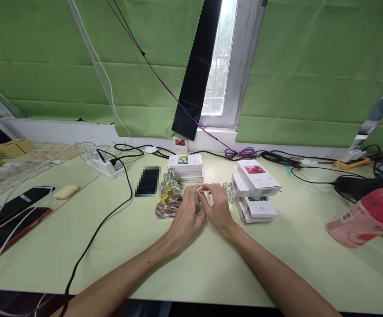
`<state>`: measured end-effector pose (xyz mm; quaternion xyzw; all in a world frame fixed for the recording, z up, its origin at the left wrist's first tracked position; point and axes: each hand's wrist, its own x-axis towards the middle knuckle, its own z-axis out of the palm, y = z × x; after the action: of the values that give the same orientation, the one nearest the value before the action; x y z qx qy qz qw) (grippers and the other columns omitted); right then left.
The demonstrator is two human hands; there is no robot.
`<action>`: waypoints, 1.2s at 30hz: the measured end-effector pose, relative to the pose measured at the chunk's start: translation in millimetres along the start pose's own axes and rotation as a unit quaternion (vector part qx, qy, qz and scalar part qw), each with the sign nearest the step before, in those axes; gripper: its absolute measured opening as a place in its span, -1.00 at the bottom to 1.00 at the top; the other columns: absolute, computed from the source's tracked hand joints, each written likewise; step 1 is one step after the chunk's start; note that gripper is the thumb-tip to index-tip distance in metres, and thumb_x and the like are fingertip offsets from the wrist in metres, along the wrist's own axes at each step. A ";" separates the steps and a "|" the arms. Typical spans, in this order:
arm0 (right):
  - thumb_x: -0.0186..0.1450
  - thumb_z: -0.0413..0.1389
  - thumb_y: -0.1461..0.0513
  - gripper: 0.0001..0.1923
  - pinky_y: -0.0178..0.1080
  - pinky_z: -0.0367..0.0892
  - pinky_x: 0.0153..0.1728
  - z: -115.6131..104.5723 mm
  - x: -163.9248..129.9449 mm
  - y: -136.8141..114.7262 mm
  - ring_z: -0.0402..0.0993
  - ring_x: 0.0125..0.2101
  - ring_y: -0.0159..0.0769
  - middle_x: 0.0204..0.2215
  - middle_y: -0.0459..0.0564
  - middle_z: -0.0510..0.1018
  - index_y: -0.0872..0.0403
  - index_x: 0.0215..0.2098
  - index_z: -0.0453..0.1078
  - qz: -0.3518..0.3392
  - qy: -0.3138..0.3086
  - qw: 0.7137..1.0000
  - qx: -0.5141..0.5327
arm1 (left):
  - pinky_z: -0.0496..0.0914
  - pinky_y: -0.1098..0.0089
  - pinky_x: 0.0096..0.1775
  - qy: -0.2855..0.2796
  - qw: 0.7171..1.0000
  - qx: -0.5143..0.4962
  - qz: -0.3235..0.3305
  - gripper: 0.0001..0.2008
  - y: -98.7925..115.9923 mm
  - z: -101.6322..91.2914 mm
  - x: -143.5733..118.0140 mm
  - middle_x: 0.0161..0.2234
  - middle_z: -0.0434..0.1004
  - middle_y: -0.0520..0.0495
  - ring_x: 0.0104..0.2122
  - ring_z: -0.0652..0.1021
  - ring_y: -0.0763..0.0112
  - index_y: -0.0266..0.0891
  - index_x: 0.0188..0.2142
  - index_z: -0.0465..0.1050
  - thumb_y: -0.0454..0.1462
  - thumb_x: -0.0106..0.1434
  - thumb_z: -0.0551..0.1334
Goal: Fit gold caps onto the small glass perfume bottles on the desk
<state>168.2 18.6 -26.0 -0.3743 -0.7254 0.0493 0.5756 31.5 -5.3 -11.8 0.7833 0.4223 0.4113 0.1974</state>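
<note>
Glass, a small perfume bottle (pixel 199 199) with a gold cap sits above the table (pixel 211 264), pinched between the left hand (pixel 187 215) and right hand (pixel 219 208), fingers closed around it from both sides to steady it. More bottles (pixel 168 200) cluster just left, within reach; stacked white boxes (pixel 255 189) lie just right.

This looks like a makeshift workroom or recording studio in an office: green cloth (pixel 310 75) is pinned across the wall and window (pixel 219 61), a power strip (pixel 107 167) and loose cables (pixel 277 156) trail over the pale counter (pixel 211 264), and small boxed products (pixel 257 174) are stacked beside phones (pixel 13 207).
</note>
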 end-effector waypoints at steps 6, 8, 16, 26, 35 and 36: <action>0.39 0.08 0.32 -0.85 -0.10 0.36 -0.12 -0.5 0.0 0.3 0.42 -0.17 -0.16 -0.22 0.02 0.53 0.03 -0.09 0.38 0.013 -0.007 1.000 0.000 | 0.49 0.29 -0.21 0.003 1.000 0.009 0.012 -0.44 2.7 -0.5 0.1 0.11 0.27 -0.19 -0.22 0.49 0.37 -0.11 0.22 0.10 -0.43 0.26 0.16; 0.38 0.08 0.32 -0.85 -0.09 0.36 -0.11 -0.6 0.4 0.3 0.42 -0.16 -0.16 -0.22 0.03 0.54 0.03 -0.10 0.39 0.019 -0.013 1.000 0.001 | 0.48 0.31 -0.22 -0.003 1.000 0.010 0.009 -0.44 2.7 -0.5 0.1 0.10 0.27 -0.19 -0.25 0.49 0.39 -0.11 0.22 0.11 -0.44 0.26 0.15; 0.40 0.05 0.30 -0.88 -0.10 0.36 -0.11 -1.5 1.4 -1.6 0.42 -0.17 -0.15 -0.23 0.02 0.54 0.02 -0.14 0.41 0.032 -0.017 0.999 0.000 | 0.46 0.34 -0.26 -0.004 1.000 0.011 0.004 -0.47 1.2 0.1 -0.2 0.08 0.26 -0.17 -0.31 0.46 0.44 -0.10 0.19 0.12 -0.43 0.27 0.15; 0.43 0.05 0.28 -0.89 -0.09 0.35 -0.09 0.6 0.4 -0.3 0.40 -0.15 -0.16 -0.23 0.02 0.54 0.03 -0.13 0.41 0.039 -0.021 0.999 0.006 | 0.46 0.34 -0.24 -0.008 1.000 0.013 0.007 -0.49 -0.7 0.9 0.6 0.09 0.28 -0.18 -0.33 0.47 0.45 -0.11 0.19 0.12 -0.42 0.28 0.15; 0.42 0.04 0.32 -0.87 -0.11 0.35 -0.10 1.7 0.9 -0.1 0.40 -0.16 -0.16 -0.24 0.01 0.54 0.03 -0.17 0.42 0.041 -0.022 0.999 -0.001 | 0.44 0.29 -0.22 -0.020 0.999 0.031 -0.001 -0.47 -3.8 1.0 -0.6 -0.03 0.45 -0.13 -0.36 0.49 0.40 -0.12 0.22 0.09 -0.39 0.29 0.14; 0.43 0.04 0.32 -0.86 -0.11 0.35 -0.10 1.5 0.9 -0.3 0.40 -0.16 -0.16 -0.24 0.01 0.54 0.02 -0.17 0.43 0.041 -0.023 0.999 0.000 | 0.44 0.29 -0.23 -0.021 0.999 0.033 0.000 -0.46 -4.3 1.2 -0.7 -0.05 0.46 -0.12 -0.37 0.49 0.39 -0.12 0.23 0.09 -0.39 0.29 0.14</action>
<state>166.6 19.5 -25.7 -0.4028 -0.7222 0.0811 0.5563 30.2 -3.4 -15.6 0.7977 0.4314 0.3807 0.1806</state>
